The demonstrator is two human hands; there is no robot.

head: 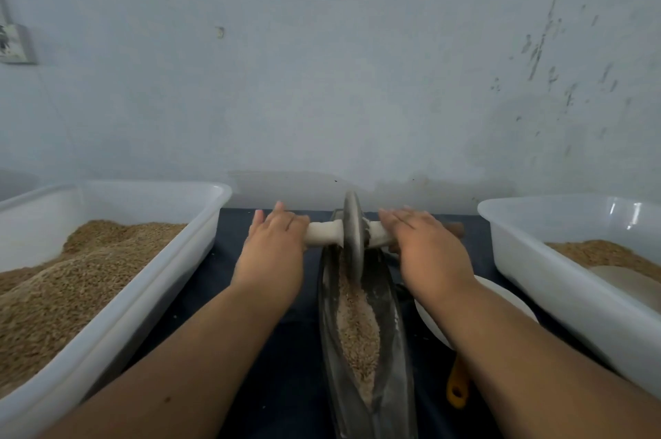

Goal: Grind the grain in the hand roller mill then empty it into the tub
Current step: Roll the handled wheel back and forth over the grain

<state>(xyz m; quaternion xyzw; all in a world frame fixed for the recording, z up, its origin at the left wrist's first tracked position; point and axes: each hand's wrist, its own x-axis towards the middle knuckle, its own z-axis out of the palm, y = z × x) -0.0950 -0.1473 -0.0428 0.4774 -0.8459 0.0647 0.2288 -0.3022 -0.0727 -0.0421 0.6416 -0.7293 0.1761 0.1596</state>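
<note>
The trough [390,302] runs off the bottom edge; a forearm [518,338] half hides the white dish [431,326].

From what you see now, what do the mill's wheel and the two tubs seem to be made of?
The wheel looks like metal, perhaps iron: dull dark grey, worn rim. The left tub and right tub look like plastic: glossy, translucent white, with light glints.

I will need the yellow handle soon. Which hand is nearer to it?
Right. The right hand rests on the white axle, beyond the yellow handle; the left hand is farther, across the trough.
</note>
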